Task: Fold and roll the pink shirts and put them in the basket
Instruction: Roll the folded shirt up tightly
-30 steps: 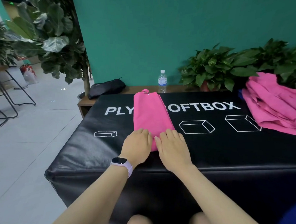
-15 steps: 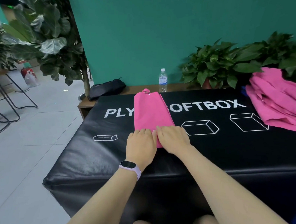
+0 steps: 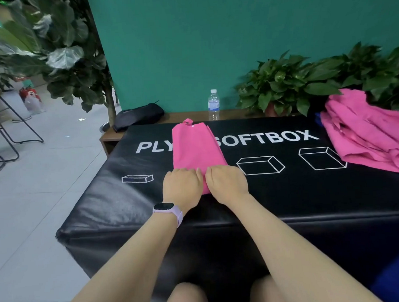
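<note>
Pink shirt: folded into a long narrow strip (image 3: 197, 148), lying flat on the black soft box, running away from the person across the white "PLY… SOFTBOX" lettering; a small loop shows at its far end, and its near end is rolled up under both hands.
Left hand: (image 3: 183, 188) knuckles up, fingers curled over the left half of the rolled near end, gripping it; a watch with a pale lilac strap (image 3: 168, 210) sits on this wrist.
Right hand: (image 3: 227, 184) just beside the left, fingers likewise curled over the right half of the roll, gripping it.
Soft box: black padded top (image 3: 288, 192) with three white box outlines printed on it.
Shirt pile: more pink shirts (image 3: 368, 132) heaped loosely at the right edge of the box, well apart from the hands.
Behind the box: a wooden ledge holding a water bottle (image 3: 213, 104), a black bag (image 3: 137, 116) and leafy potted plants (image 3: 289, 83), against a green wall.
</note>
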